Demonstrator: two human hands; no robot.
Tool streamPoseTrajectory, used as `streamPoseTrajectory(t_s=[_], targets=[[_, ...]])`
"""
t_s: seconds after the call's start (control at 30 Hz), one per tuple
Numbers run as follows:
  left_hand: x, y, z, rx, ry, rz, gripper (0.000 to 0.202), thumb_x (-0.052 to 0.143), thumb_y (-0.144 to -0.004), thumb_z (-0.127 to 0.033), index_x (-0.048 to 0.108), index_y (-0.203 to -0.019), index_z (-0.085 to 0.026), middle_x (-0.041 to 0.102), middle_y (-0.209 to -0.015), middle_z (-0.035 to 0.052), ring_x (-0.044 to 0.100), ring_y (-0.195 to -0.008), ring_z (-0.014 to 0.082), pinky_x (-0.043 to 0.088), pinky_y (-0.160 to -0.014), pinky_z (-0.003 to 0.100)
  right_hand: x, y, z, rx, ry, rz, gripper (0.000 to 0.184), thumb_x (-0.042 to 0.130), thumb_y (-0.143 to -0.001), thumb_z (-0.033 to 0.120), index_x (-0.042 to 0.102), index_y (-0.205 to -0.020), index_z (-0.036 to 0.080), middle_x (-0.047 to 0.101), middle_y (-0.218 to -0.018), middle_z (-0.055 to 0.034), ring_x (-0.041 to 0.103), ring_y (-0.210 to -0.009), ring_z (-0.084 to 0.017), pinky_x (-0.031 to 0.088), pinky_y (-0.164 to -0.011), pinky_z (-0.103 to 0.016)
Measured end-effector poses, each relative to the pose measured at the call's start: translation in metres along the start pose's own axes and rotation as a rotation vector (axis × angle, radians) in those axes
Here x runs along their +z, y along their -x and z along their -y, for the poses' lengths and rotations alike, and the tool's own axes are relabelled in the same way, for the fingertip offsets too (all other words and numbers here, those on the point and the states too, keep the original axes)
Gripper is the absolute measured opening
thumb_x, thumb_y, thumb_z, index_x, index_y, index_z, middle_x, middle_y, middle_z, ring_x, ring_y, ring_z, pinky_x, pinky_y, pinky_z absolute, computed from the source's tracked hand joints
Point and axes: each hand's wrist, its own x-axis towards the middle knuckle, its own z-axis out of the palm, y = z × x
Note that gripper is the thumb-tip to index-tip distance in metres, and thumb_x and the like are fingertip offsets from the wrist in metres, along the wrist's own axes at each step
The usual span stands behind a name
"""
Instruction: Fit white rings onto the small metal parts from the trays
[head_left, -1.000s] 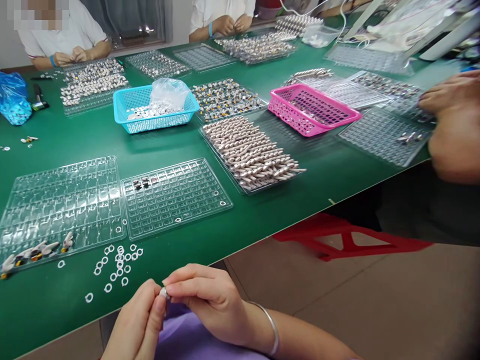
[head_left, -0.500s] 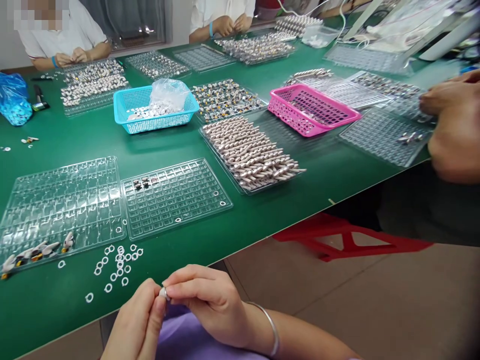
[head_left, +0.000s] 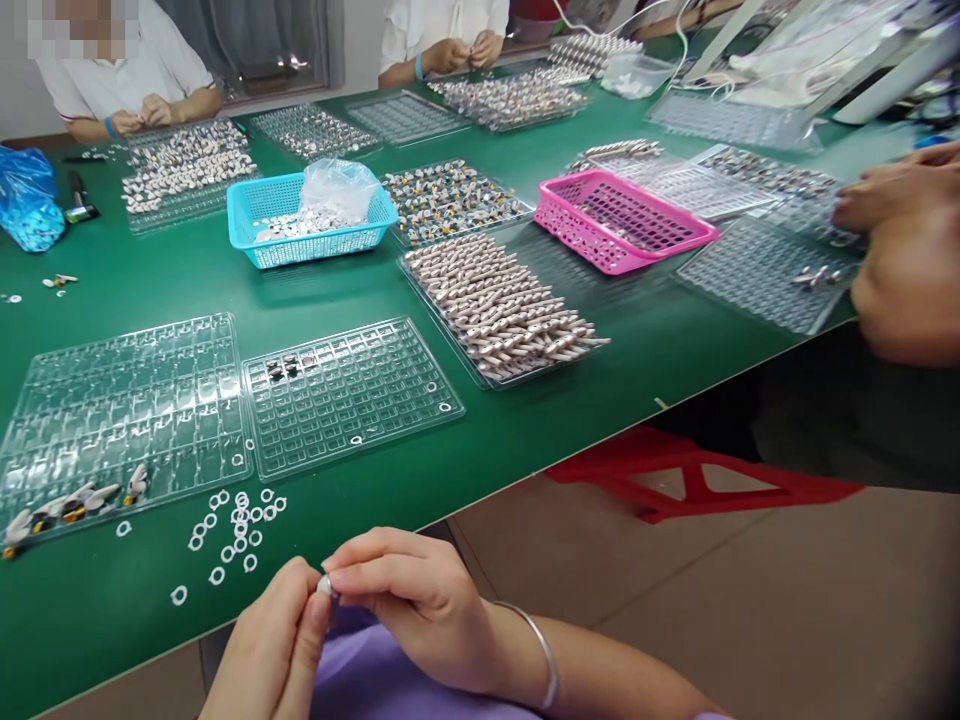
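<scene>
My left hand (head_left: 274,645) and my right hand (head_left: 420,600) meet below the table's near edge, both pinched on one small silvery part (head_left: 327,586) between their fingertips. A silver bangle circles my right wrist. Just beyond the hands, several small white rings (head_left: 234,528) lie loose on the green table (head_left: 525,420). Behind them sit two clear compartment trays: the left tray (head_left: 120,410) holds a few pale parts at its near corner, and the right tray (head_left: 349,390) has a few dark parts at its far left.
A tray of pinkish elongated parts (head_left: 499,305), a blue basket (head_left: 311,215) with a plastic bag and a pink basket (head_left: 622,218) stand mid-table. Other people's hands work at the far edge and at the right (head_left: 904,250). A red stool (head_left: 690,475) stands below.
</scene>
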Motion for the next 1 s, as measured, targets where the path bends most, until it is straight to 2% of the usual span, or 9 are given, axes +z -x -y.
streamPoseTrajectory(t_s=[0.6,0.73,0.8,0.9,1.0], targets=[[0.002,0.001,0.004,0.130,-0.080,-0.048,0.032,0.039,-0.099,-0.037,0.051,-0.072,-0.024,0.049,-0.067,-0.0028,0.047,-0.057,0.0137,0.038,-0.054,0.023,0.004,0.003,0.000,0.112,-0.094,-0.018,0.014,0.061,-0.090,0.011,0.074,-0.094,0.016,0.073,-0.092,-0.0092,0.073,-0.076,-0.013,0.062,-0.067,-0.018],[-0.002,0.001,0.004,0.134,-0.076,-0.041,0.033,0.042,-0.098,-0.037,0.051,-0.069,-0.023,0.050,-0.064,-0.0027,0.049,-0.055,0.0133,0.038,-0.052,0.022,0.000,0.000,0.000,0.098,-0.049,0.037,0.013,0.061,-0.090,0.012,0.073,-0.094,0.015,0.073,-0.092,-0.0087,0.072,-0.076,-0.012,0.062,-0.069,-0.018],[-0.007,0.000,0.003,0.126,-0.060,-0.012,0.034,0.044,-0.097,-0.036,0.051,-0.067,-0.023,0.052,-0.061,-0.0024,0.050,-0.053,0.0128,0.038,-0.051,0.022,-0.005,-0.004,0.000,0.069,-0.012,0.108,0.013,0.060,-0.091,0.012,0.073,-0.093,0.014,0.073,-0.090,-0.0091,0.072,-0.077,-0.012,0.061,-0.071,-0.018],[-0.014,-0.003,0.001,0.108,-0.012,0.126,0.035,0.044,-0.097,-0.035,0.055,-0.066,-0.022,0.057,-0.058,-0.0015,0.055,-0.052,0.0121,0.040,-0.051,0.020,-0.012,-0.012,0.000,0.028,-0.005,0.211,0.014,0.059,-0.091,0.011,0.072,-0.087,0.012,0.073,-0.085,-0.0091,0.072,-0.074,-0.012,0.061,-0.070,-0.017],[-0.017,-0.004,-0.003,0.004,0.103,0.211,0.037,0.047,-0.095,-0.040,0.060,-0.067,-0.021,0.059,-0.056,-0.0002,0.056,-0.051,0.0126,0.043,-0.050,0.020,-0.015,-0.019,0.000,0.025,-0.060,0.280,0.018,0.056,-0.091,0.008,0.070,-0.079,0.010,0.072,-0.080,-0.0088,0.071,-0.068,-0.010,0.061,-0.065,-0.016]])
